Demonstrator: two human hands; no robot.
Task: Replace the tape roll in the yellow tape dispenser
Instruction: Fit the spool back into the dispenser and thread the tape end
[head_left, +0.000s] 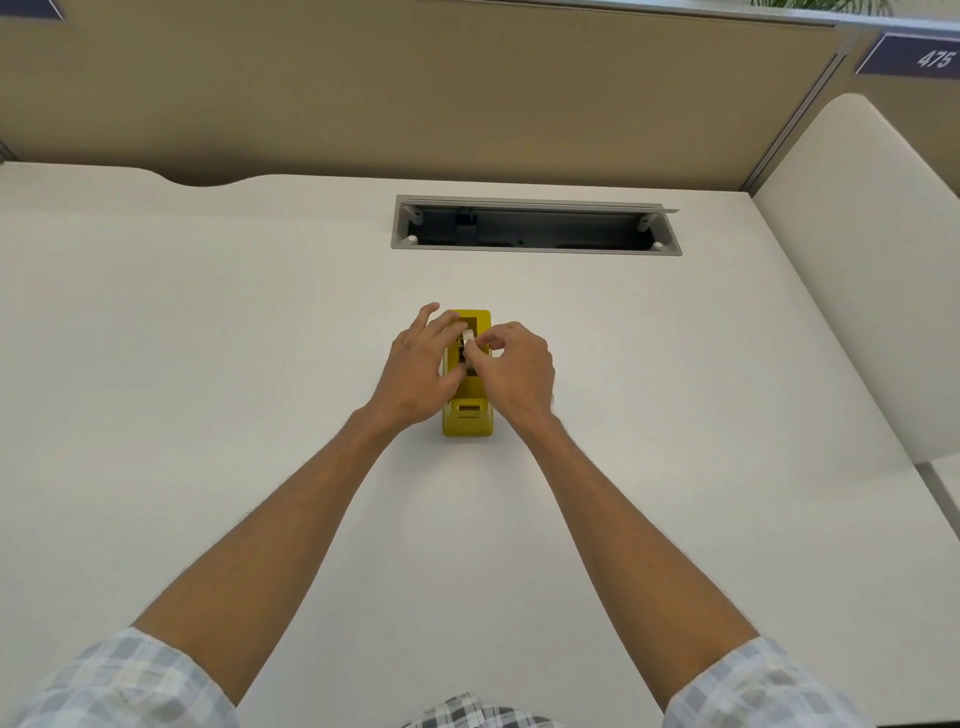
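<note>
Dispenser (467, 410) on the desk (208, 312), between our hands. Left hand (418, 371) braces its side, fingers loosely spread; right hand (514, 371) pinches the small white roll (468, 336) at its fingertips. We judge the roll light and stiff, best held by its rim.

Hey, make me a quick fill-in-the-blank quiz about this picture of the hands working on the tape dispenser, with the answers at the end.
1. The tape dispenser on the desk is coloured ____.
2. The right hand pinches a small ____ piece over the dispenser's open top.
3. The left hand steadies the dispenser's ____ side.
4. The sign on the partition reads ____.

Answers: yellow; white; left; 475
</note>
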